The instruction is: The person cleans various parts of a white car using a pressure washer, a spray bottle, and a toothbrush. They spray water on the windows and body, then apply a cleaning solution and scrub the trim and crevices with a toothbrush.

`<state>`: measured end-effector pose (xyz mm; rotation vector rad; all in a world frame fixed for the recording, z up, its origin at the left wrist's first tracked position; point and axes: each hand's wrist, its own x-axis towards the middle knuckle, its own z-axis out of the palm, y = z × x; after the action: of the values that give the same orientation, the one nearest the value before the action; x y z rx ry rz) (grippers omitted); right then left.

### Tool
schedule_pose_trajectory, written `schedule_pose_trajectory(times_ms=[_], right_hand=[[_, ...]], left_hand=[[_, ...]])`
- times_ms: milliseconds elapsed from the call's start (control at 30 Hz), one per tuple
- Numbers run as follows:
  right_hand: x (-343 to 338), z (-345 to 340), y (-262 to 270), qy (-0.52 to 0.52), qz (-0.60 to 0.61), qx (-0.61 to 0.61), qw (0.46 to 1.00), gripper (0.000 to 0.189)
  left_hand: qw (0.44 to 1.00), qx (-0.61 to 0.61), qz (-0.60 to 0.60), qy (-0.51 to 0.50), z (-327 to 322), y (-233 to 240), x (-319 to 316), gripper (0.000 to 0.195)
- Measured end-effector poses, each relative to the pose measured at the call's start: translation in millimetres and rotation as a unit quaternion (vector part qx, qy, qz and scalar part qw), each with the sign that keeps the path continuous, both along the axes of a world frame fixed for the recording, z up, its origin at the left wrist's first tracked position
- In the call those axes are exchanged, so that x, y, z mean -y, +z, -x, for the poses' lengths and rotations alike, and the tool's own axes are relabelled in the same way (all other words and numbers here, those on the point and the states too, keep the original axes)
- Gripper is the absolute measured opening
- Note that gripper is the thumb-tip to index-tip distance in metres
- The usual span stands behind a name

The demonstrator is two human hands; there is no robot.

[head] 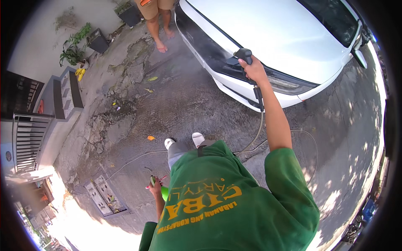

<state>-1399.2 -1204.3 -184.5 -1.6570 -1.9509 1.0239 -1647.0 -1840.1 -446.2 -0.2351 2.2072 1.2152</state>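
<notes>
My right hand (257,71) grips a black pressure washer spray gun (245,56) in front of the white car (276,37). Its nozzle points at the black front grille (207,44), and a fine mist hangs there. From the gun's lower end a thin hose (258,131) runs down beside my forearm. Low at my side, my left hand (154,188) is closed around the top of a bright green container (164,192), possibly a spray bottle. Something thin and pinkish-red (162,178) sticks out by those fingers. My body hides part of the container.
A person in tan shorts (152,11) stands barefoot or in sandals by the car's far front corner. The hose trails over wet, cracked concrete (176,103). Potted plants (98,40), yellow footwear (80,74) and a step (67,94) line the left wall. A drain cover (105,196) lies lower left.
</notes>
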Motion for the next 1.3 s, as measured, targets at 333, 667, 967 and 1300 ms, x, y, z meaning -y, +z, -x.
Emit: schedule_pose_trajectory(times_ms=[333,667,967,1300], right_hand=[[60,-112,-27,-0.23,-0.058,0.243,0.941,0.073],[65,132,-31,0.003,-0.027,0.462,0.886,0.066],[-6,185,-83,0.054,-0.005,0.507,0.86,0.069],[-33,184,-84,0.031,0.06,0.437,0.897,0.068]], left_hand=[[0.982,0.007,-0.001,-0.186,219,-55,-123,0.03],[0.954,-0.099,0.026,-0.281,377,-68,-161,0.026],[0.964,-0.039,0.082,-0.249,370,-72,-130,0.029],[0.967,0.048,0.121,-0.221,338,-47,-190,0.03]])
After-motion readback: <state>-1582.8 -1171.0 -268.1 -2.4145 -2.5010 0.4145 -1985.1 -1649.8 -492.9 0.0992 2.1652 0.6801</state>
